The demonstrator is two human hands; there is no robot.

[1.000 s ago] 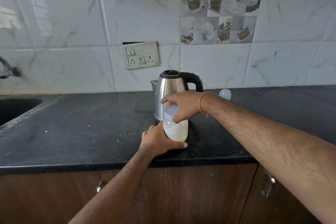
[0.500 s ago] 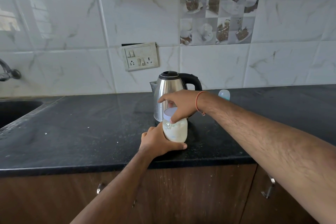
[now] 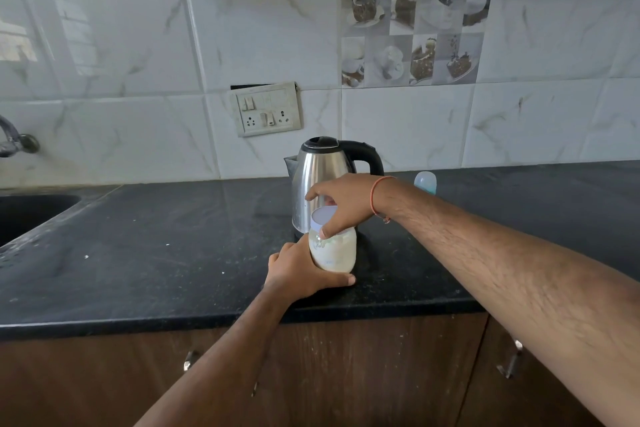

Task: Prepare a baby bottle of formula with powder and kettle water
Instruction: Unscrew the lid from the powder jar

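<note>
A short baby bottle (image 3: 334, 253) holding milky white liquid stands on the black counter (image 3: 156, 263) near its front edge. My left hand (image 3: 298, 274) grips the bottle's lower body from the left, thumb across the front. My right hand (image 3: 343, 201) reaches over from the right and holds the white collar (image 3: 323, 217) on the bottle's top, thumb down its front. Directly behind stands a steel kettle (image 3: 320, 177) with a black lid and handle.
A pale blue bottle cap (image 3: 425, 181) stands on the counter right of the kettle. A dark sink (image 3: 31, 215) and a tap (image 3: 14, 142) are at far left. A switch plate (image 3: 266, 109) hangs on the tiled wall. Cabinet doors with handles run below.
My right hand has shifted slightly round the collar on the bottle top. My left hand and the bottle stay where they were.
</note>
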